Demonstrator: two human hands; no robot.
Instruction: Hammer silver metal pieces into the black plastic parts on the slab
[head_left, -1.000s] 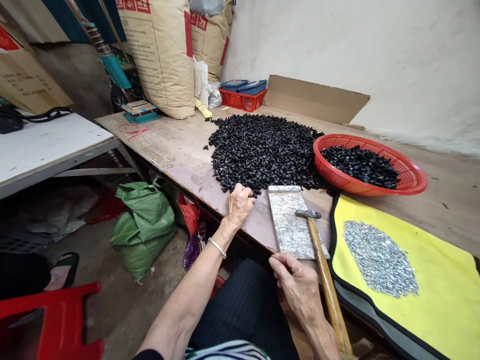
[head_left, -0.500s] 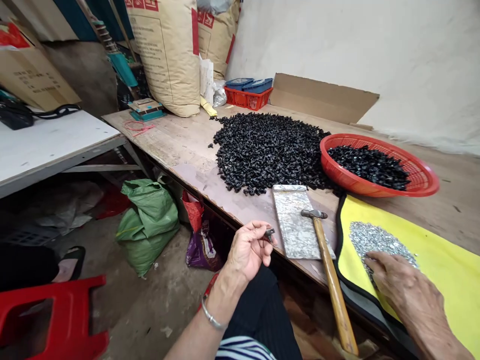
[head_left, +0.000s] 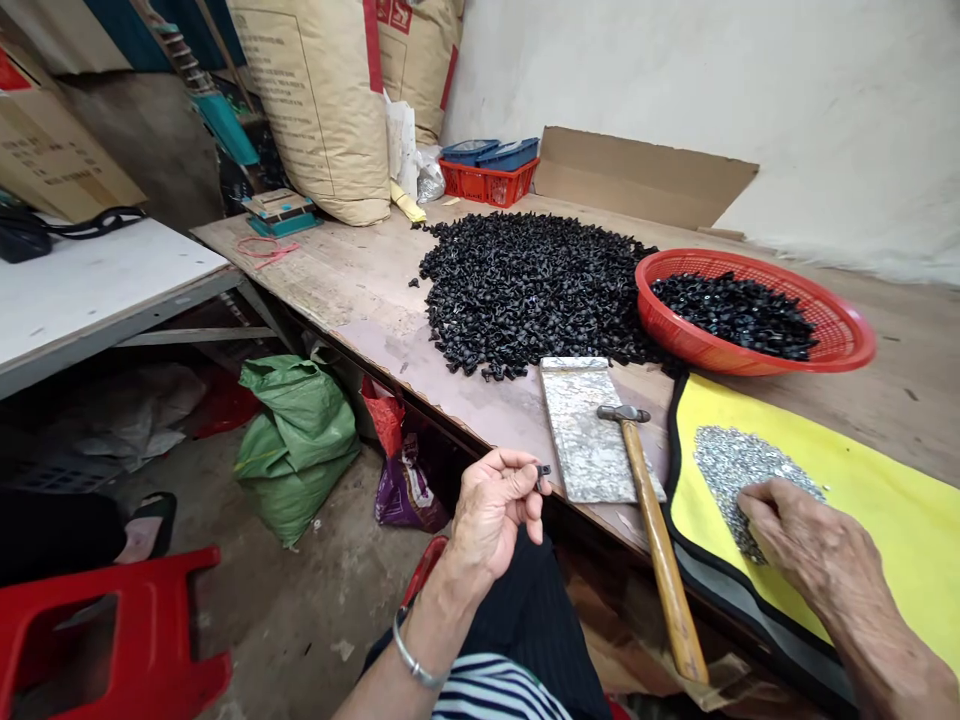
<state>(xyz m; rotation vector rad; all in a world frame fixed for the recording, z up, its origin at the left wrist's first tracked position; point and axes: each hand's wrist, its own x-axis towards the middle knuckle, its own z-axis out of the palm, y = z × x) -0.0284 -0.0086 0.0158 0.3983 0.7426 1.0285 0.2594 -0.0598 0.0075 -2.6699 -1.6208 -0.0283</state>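
Between thumb and forefinger, my left hand [head_left: 495, 505] pinches a small black plastic piece [head_left: 543, 472] just off the table's front edge. My right hand [head_left: 810, 545] rests at the near side of a pile of small shiny metal pieces [head_left: 742, 462] on a yellow cloth [head_left: 885, 520]. Its fingers are drawn together, and their tips are hidden, so what they hold cannot be made out. Between my hands a hammer [head_left: 651, 510] lies with its head on a grey stone-patterned slab [head_left: 589, 430] and its wooden handle overhanging the edge.
A large heap of black pieces [head_left: 532, 290] covers the table behind the slab. A red basket [head_left: 840, 345] to its right holds more. Paper sacks [head_left: 307, 110] stand at the back left. A green bag [head_left: 296, 450] and a red stool [head_left: 172, 620] are on the floor.
My right fingers have drawn closer together at the metal pile. The left hand still pinches the black piece, which has turned slightly. The camera view has shifted a little.
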